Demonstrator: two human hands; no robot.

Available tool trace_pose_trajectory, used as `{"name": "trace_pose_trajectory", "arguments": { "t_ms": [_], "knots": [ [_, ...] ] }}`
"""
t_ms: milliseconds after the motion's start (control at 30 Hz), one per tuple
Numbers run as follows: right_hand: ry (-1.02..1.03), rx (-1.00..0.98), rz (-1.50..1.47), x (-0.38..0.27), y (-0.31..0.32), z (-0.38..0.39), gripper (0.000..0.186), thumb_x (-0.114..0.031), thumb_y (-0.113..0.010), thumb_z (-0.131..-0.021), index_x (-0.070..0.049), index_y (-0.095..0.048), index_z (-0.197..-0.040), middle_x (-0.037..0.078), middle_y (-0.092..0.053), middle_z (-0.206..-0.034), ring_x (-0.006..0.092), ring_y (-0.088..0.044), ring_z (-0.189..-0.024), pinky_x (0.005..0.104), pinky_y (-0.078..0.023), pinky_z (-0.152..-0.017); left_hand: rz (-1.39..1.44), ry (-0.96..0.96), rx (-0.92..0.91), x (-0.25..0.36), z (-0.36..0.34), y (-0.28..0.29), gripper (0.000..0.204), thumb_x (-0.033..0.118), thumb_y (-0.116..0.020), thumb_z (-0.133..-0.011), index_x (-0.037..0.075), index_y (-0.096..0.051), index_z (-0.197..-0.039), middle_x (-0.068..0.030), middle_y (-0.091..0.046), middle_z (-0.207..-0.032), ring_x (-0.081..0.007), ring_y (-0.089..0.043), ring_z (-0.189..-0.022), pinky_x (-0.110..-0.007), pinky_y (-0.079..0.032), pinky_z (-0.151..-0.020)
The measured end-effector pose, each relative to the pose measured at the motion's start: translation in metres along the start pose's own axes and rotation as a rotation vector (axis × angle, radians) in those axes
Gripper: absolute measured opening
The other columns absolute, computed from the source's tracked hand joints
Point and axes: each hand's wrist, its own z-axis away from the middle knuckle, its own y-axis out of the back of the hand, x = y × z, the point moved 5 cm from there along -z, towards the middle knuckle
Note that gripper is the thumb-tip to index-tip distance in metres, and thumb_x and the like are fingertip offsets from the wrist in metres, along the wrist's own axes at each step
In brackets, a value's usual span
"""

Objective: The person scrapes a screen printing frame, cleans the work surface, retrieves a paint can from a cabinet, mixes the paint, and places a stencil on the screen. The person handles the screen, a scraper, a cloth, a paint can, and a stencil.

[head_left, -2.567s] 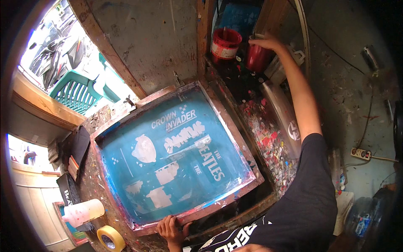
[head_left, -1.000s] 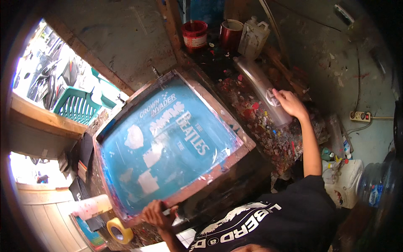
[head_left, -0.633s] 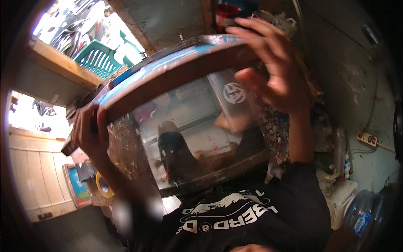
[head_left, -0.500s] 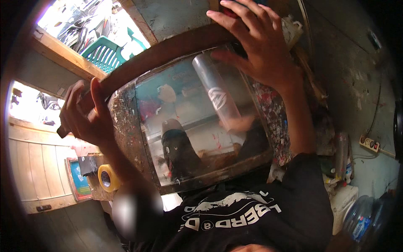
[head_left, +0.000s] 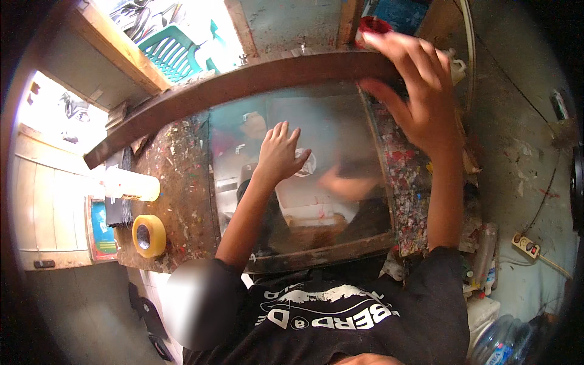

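Note:
My right hand [head_left: 423,91] grips the right end of a long dark wooden bar [head_left: 243,85], with the thumb on its near side and the fingers over the far side. The bar runs across the far part of the workbench, its left end free. My left hand [head_left: 280,152] is stretched out over a shiny glass panel [head_left: 328,213], fingers spread and holding nothing. Close by its thumb a round white emblem [head_left: 306,163] shows, partly covered by the hand. I cannot tell whether the fingers touch the surface. Reflections, including an arm's, show in the panel.
On the paint-stained bench [head_left: 182,176], left, are a yellow tape roll [head_left: 149,236], a pale bottle [head_left: 137,184] and a black stack [head_left: 118,204]. A red container [head_left: 373,25] stands beyond my right hand. Farther off are a teal basket [head_left: 170,55] and a power strip [head_left: 525,245].
My left hand has let go of the bar's left end and moved right onto the area over the glass. My right hand has closed round the bar's right end. The view has shifted.

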Motion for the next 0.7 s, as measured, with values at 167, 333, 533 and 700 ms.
{"name": "trace_pose_trajectory", "arguments": {
  "t_ms": [167, 333, 533, 700],
  "knots": [
    [-0.107, -0.1, -0.18, -0.049, 0.0, 0.081, 0.055, -0.05, -0.077, -0.083, -0.011, -0.069, -0.12, 0.01, -0.066, -0.115, 0.033, -0.061, -0.112, 0.0492, -0.042, -0.101, 0.768, 0.042, -0.084, -0.018, 0.053, -0.017, 0.046, 0.032, -0.057, -0.101, 0.005, -0.06, -0.138, -0.0205, -0.058, -0.142, -0.0369, -0.05, -0.136, -0.044, -0.038, -0.114],
    [-0.28, -0.237, -0.247, -0.082, -0.028, 0.157, 0.052, -0.034, -0.088, -0.07, -0.01, -0.072, -0.113, 0.005, -0.067, -0.11, 0.0293, -0.063, -0.107, 0.0478, -0.044, -0.099, 0.372, 0.141, -0.73, 0.014, 0.142, -0.061, 0.038, 0.025, -0.057, -0.1, 0.004, -0.063, -0.131, -0.0209, -0.063, -0.133, -0.0372, -0.059, -0.123, -0.047, -0.043, -0.108],
    [-0.337, -0.346, -0.311, -0.092, -0.063, 0.199, 0.048, -0.022, -0.09, -0.065, -0.01, -0.071, -0.107, 0.004, -0.068, -0.107, 0.0279, -0.062, -0.109, 0.0462, -0.044, -0.1, 0.445, 0.22, -0.208, 0.044, 0.196, -0.023, 0.051, 0.039, -0.061, -0.097, 0.004, -0.06, -0.134, -0.0234, -0.06, -0.133, -0.0418, -0.053, -0.128, -0.054, -0.036, -0.113],
    [-0.385, -0.375, -0.329, -0.091, -0.075, 0.209, 0.054, -0.009, -0.089, -0.057, -0.012, -0.067, -0.107, 0.004, -0.064, -0.112, 0.0268, -0.06, -0.114, 0.0459, -0.043, -0.102, 0.342, 0.242, -0.169, 0.069, 0.22, 0.015, 0.067, 0.044, -0.056, -0.099, -0.008, -0.048, -0.141, -0.0327, -0.048, -0.143, -0.0484, -0.042, -0.137, -0.059, -0.024, -0.119]
  ]
}}
